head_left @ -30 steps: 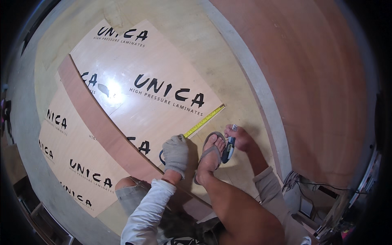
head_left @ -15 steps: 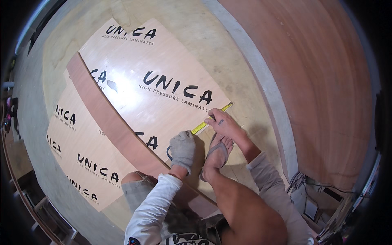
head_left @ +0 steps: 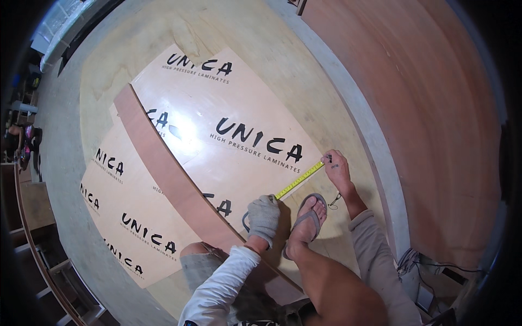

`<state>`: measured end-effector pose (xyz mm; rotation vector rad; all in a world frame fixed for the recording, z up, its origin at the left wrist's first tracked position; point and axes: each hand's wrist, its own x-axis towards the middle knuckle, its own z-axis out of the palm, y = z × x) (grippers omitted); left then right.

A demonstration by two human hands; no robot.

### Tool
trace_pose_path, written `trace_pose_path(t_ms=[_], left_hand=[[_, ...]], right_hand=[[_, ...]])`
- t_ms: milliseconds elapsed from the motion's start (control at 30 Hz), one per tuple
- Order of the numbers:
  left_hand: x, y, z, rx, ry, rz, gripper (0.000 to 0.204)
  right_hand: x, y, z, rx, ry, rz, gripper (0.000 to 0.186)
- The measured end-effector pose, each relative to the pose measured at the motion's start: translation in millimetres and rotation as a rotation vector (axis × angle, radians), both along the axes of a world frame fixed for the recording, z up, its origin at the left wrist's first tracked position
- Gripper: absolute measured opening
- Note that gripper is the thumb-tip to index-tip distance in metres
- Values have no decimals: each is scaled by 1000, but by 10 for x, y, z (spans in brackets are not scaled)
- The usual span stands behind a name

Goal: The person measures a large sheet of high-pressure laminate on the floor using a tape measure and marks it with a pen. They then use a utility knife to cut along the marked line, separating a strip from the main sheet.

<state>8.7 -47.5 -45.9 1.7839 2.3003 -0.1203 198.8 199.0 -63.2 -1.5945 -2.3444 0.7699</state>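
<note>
Pale printed sheets [head_left: 261, 103], left to centre. Brown strip [head_left: 156, 157] slanting across them. Gloved left hand [head_left: 263, 220], lower centre, bare right hand [head_left: 337, 171], right of centre: each clamped on yellow tape measure [head_left: 300, 180] stretched between, just right of centre.

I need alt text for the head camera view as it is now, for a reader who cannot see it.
A gloved left hand and a bare right hand hold a yellow tape measure extended between them, near the edge of pale printed sheeting. A long reddish-brown board crosses the sheeting; a sandalled foot is beside the tape.
</note>
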Motion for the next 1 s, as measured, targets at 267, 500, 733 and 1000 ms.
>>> trace_pose_path(t_ms=[267,500,733,1000], left_hand=[[-14,-40,64,-8,-53,-2,31],[-17,-1,70,-115,-25,-29,38],[-18,96,212,-100,-54,-41,39],[239,482,349,-44,-167,26,34]], right_hand=[[-14,20,-123,20,68,-32,12],[-157,-167,-71,-51,28,26,16],[-52,-228,-9,-148,22,-96,25],[93,41,-141,-81,65,-236,23]])
